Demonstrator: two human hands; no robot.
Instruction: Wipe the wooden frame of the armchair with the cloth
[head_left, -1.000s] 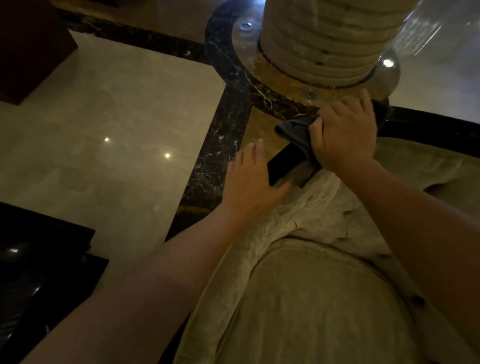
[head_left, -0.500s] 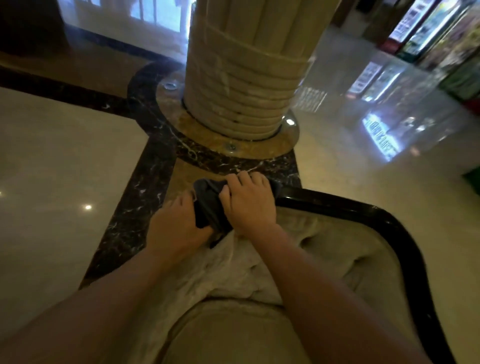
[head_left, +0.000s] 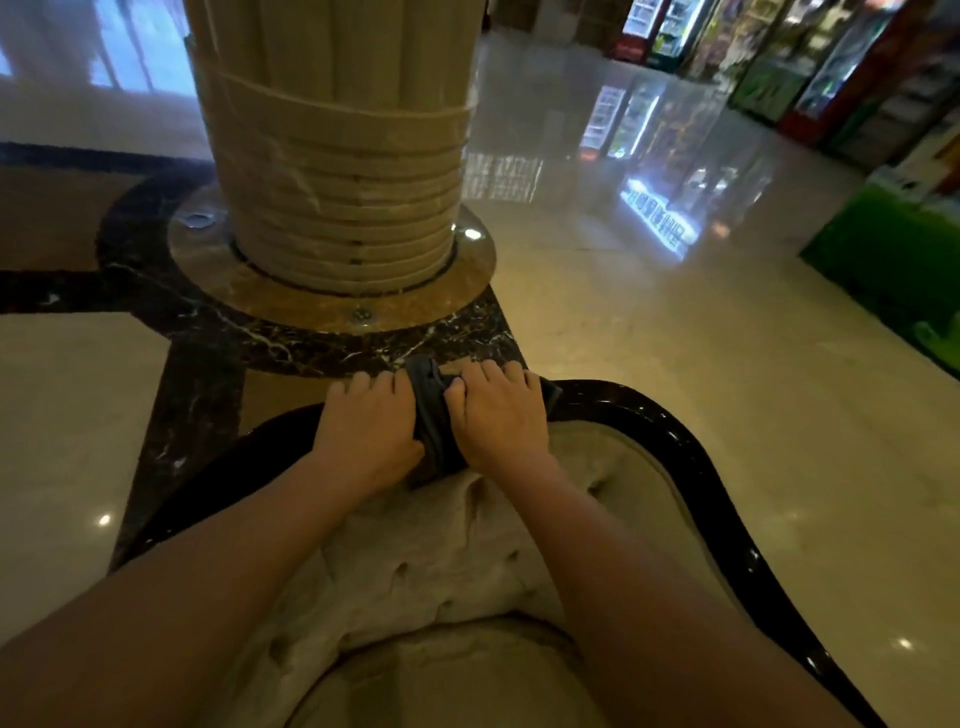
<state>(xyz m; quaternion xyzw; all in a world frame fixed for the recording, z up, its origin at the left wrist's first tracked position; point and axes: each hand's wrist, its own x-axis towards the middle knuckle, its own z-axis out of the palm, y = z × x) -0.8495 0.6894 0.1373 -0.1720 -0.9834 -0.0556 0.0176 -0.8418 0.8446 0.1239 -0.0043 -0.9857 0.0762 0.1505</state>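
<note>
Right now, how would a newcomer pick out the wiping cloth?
Find the big ribbed beige stone column, then drop to the armchair's glossy black curved wooden frame just in front of it. At the top of that frame, the dark grey bunched cloth sits between the left hand and right hand, the only soft, matte dark thing there.

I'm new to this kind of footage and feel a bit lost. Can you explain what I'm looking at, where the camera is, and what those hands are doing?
No machine here: a person wears a wide-angle camera on the head, looking forward and down, so you see their own bare arms. There is only this one view. Below is an armchair: beige tufted upholstery edged by a glossy dark wooden frame. The left hand and the right hand sit side by side on the top of the chair back, with a dark cloth bunched between them and pressed onto the frame. The right hand seems to grip it; the left lies against it. Beyond the chair stands a ribbed stone column on a polished marble floor, with lit shop displays far right.
</note>
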